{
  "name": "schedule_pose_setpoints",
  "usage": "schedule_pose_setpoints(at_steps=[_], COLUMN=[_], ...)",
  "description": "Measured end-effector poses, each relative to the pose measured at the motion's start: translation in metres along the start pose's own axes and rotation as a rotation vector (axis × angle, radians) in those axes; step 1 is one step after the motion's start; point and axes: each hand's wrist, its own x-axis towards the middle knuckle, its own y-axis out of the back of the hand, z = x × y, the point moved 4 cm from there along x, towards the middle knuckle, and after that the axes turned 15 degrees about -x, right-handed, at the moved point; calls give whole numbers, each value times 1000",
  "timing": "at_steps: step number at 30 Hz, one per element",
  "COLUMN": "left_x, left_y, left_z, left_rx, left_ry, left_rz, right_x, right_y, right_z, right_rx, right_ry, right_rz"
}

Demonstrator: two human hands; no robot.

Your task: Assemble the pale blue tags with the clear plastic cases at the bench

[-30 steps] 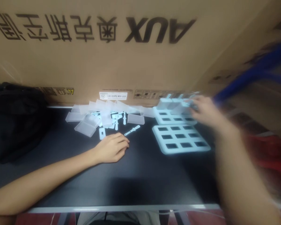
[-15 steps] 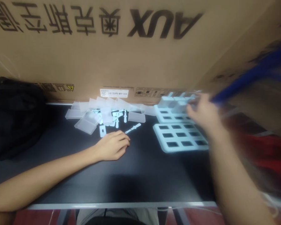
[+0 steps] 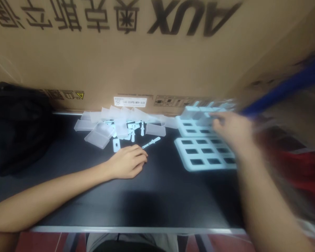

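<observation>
The right hand (image 3: 233,131) reaches over the far tray (image 3: 182,127), thumb and fingers bent and blurred; whether they have hold of anything, I cannot tell. The left hand (image 3: 128,161) lies palm down on the table (image 3: 147,206), fingers loosely half-curled, gripping nothing that shows. Near its fingertips lies 1 loose stick (image 3: 151,142), and beyond its knuckles a small slotted plate (image 3: 116,145). The 2 trays sit on the right side of the table, pale blue, smooth and round-cornered. The near tray (image 3: 187,157) has 3 rows of rectangular openings, its right side partly behind the forearm. Translucent holders (image 3: 190,112) stand in the back of the far tray, slim handles (image 3: 196,104) rising from them. Left of the trays is a heap of frosted, boxy sleeves (image 3: 97,136), flat-sided and thin-walled, mixed with pale blue pieces. A dark, smooth strip of tabletop separates the left hand from the near tray; more runs toward the pale front edge (image 3: 136,229). Behind rises a brown cardboard box (image 3: 94,66) with inverted black print. A black cloth bundle (image 3: 18,129) borders the left; a blue bar (image 3: 278,91) slants at right.
</observation>
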Motion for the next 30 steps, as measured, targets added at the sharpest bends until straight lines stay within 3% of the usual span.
schedule_pose_setpoints(at_steps=[14, 23, 27, 30], left_x=[1, 3, 2, 2], left_y=[2, 2, 0, -2], left_z=[1, 2, 0, -1], left_rx=[-23, 23, 40, 25], left_ry=[6, 19, 56, 88], left_rz=[3, -4, 21, -5], right_x=[-5, -9, -16, -22], right_y=[8, 13, 19, 27], right_z=[-11, -14, -10, -29], right_rx=[-111, -160, -86, -6], right_ry=[72, 39, 17, 46], right_rz=[23, -106, -29, 96])
